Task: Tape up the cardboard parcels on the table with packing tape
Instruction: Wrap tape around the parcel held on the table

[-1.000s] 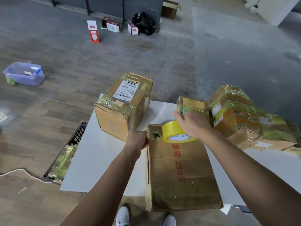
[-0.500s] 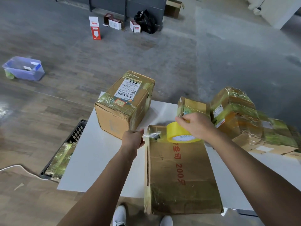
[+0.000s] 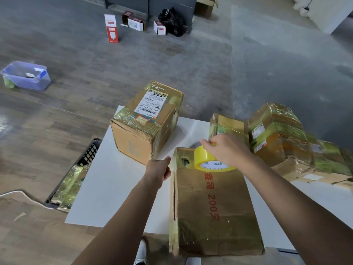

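Note:
A flat cardboard parcel (image 3: 212, 211) with red print lies on the white table (image 3: 107, 190), hanging over its near edge. My right hand (image 3: 227, 150) grips a yellow roll of packing tape (image 3: 208, 160) over the parcel's far end. My left hand (image 3: 159, 170) pinches the free end of the tape at the parcel's far left corner, thumb up. A short strip of tape runs between the roll and that hand.
A tall taped box (image 3: 147, 121) with a shipping label stands at the table's far left. Several taped parcels (image 3: 282, 138) are piled on the right. A black crate (image 3: 76, 173) with wrapped packs sits on the floor at left. A plastic tub (image 3: 24, 75) and small boxes (image 3: 111, 28) lie further off.
My left hand pulled the tape end away from the roll to the left, then brought it down against the parcel's far left corner. The roll stayed over the parcel's far end.

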Tool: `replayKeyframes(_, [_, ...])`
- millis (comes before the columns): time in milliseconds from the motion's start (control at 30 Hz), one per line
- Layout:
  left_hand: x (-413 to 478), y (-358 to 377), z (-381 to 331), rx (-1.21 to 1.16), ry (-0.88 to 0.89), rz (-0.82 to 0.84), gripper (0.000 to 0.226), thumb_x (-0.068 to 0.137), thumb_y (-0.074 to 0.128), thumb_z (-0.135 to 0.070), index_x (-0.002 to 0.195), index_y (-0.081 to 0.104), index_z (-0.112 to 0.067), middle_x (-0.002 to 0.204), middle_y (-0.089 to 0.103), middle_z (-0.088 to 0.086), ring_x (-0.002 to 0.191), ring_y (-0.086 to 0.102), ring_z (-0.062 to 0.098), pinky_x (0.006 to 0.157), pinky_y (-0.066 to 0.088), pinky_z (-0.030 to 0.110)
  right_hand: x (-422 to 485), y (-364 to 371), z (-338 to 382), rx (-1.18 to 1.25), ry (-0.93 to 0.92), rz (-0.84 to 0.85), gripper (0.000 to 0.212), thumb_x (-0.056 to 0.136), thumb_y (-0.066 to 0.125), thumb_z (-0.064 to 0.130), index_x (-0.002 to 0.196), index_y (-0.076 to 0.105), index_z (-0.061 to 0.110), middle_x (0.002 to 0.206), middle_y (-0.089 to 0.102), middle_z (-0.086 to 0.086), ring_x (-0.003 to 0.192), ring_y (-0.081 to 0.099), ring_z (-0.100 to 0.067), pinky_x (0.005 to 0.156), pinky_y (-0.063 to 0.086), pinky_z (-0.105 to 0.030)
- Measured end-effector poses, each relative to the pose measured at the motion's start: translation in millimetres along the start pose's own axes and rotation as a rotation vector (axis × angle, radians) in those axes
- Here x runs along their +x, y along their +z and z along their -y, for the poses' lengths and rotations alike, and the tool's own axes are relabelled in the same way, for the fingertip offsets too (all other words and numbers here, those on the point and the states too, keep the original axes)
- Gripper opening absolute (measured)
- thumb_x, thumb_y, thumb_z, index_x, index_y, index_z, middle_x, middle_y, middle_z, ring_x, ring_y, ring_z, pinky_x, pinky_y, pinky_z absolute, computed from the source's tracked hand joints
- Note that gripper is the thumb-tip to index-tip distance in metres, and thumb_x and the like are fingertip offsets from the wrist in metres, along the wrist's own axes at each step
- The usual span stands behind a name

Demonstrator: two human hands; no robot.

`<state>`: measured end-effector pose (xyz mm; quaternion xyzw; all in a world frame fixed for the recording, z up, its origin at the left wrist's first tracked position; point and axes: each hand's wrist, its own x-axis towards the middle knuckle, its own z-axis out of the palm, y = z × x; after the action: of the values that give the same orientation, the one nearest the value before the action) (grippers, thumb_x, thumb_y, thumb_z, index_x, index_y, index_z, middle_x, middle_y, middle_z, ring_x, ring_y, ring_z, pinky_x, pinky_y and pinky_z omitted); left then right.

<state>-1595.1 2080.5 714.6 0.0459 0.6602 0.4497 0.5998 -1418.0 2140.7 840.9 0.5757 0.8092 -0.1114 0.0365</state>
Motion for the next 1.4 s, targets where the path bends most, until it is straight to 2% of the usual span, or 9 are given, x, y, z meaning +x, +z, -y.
replayKeyframes(367, [14.7, 21.0, 21.5, 0.021, -0.085, 0.034, 0.031, 0.096, 0.062, -0.028, 0.081, 0.053, -0.003, 0.068, 0.051, 0.010, 0.054, 0.046, 0.019, 0.056, 0.039, 0.030, 0.8, 7.2, -5.5, 0.063, -0.010, -0.002, 0.058, 0.098, 0.045, 0.049, 0.056, 0.028, 0.013, 0.051, 0.022, -0.005, 0.048, 0.025, -0.020, 0.048, 0.019, -0.033])
replayKeyframes(467, [11.6, 31.8, 26.3, 0.047, -0.057, -0.025, 0.035, 0.099, 0.054, -0.034, 0.096, 0.059, 0.000, 0.081, 0.058, 0.010, 0.070, 0.055, 0.023, 0.061, 0.045, 0.029, 0.0, 10.0, -6.7, 0.067, -0.010, -0.005, 0.058, 0.099, 0.044, 0.048, 0.056, 0.031, 0.012, 0.050, 0.025, -0.005, 0.048, 0.027, -0.020, 0.047, 0.020, -0.033])
replayKeyframes(567, [11.5, 37.9, 27.4, 0.062, -0.066, -0.048, 0.046, 0.097, 0.050, -0.040, 0.115, 0.056, 0.001, 0.106, 0.064, 0.014, 0.097, 0.064, 0.031, 0.086, 0.055, 0.040, 0.1, 9.8, -6.8, 0.071, 0.004, 0.005, 0.058, 0.099, 0.043, 0.049, 0.056, 0.032, 0.012, 0.050, 0.026, -0.005, 0.047, 0.028, -0.018, 0.046, 0.020, -0.033])
replayKeyframes(700, [23.2, 37.4, 33.5, -0.067, -0.116, 0.005, 0.045, 0.092, 0.054, -0.041, 0.115, 0.062, -0.002, 0.105, 0.069, 0.014, 0.093, 0.069, 0.031, 0.084, 0.058, 0.046, 0.8, 7.5, -5.1, 0.086, 0.010, 0.016, 0.057, 0.099, 0.043, 0.049, 0.057, 0.030, 0.013, 0.050, 0.026, -0.004, 0.046, 0.027, -0.018, 0.046, 0.020, -0.031])
replayKeyframes(867, [-3.7, 36.4, 17.0, 0.238, 0.204, -0.205, 0.024, 0.100, 0.050, -0.022, 0.080, 0.052, -0.009, 0.075, 0.057, 0.008, 0.086, 0.061, 0.036, 0.069, 0.043, 0.032, 0.0, 10.3, -6.6, 0.088, -0.005, -0.003, 0.057, 0.099, 0.042, 0.049, 0.058, 0.031, 0.013, 0.054, 0.028, -0.007, 0.049, 0.029, -0.020, 0.048, 0.020, -0.032])
replayKeyframes(1100, [-16.2, 42.4, 30.2, 0.401, 0.485, -0.221, 0.028, 0.092, 0.063, -0.034, 0.105, 0.056, -0.010, 0.108, 0.062, 0.007, 0.103, 0.058, 0.024, 0.088, 0.047, 0.036, -6.1, 3.5, -26.9, 0.346, -0.108, 0.094, 0.050, 0.095, 0.051, 0.053, 0.060, 0.048, 0.017, 0.054, 0.038, 0.001, 0.050, 0.038, -0.011, 0.048, 0.025, -0.024])
replayKeyframes(1200, [-17.1, 45.0, 28.8, 0.424, 0.501, -0.249, 0.024, 0.094, 0.062, -0.032, 0.103, 0.052, -0.012, 0.110, 0.061, 0.008, 0.103, 0.058, 0.025, 0.087, 0.047, 0.037, -9.5, 11.6, -43.2, 0.501, -0.110, 0.105, 0.047, 0.095, 0.051, 0.055, 0.093, 0.072, 0.013, 0.088, 0.069, -0.013, 0.082, 0.066, -0.021, 0.074, 0.050, -0.035])
replayKeyframes(1333, [-16.0, 45.5, 31.5, 0.502, 0.505, -0.294, 0.024, 0.095, 0.058, -0.035, 0.104, 0.052, -0.014, 0.112, 0.060, 0.005, 0.105, 0.057, 0.025, 0.085, 0.044, 0.036, -5.4, 9.3, -41.7, 0.438, -0.137, 0.067, 0.054, 0.096, 0.053, 0.049, 0.062, 0.046, 0.008, 0.056, 0.034, -0.005, 0.047, 0.035, -0.012, 0.048, 0.028, -0.022])
replayKeyframes(1400, [-16.2, 45.8, 30.3, 0.547, 0.495, -0.316, 0.023, 0.096, 0.056, -0.038, 0.103, 0.050, -0.017, 0.114, 0.060, 0.004, 0.105, 0.057, 0.025, 0.083, 0.043, 0.036, -0.9, 3.1, -43.9, 0.312, -0.132, 0.028, 0.055, 0.095, 0.054, 0.048, 0.060, 0.032, 0.013, 0.059, 0.022, -0.006, 0.049, 0.023, -0.013, 0.046, 0.021, -0.027])
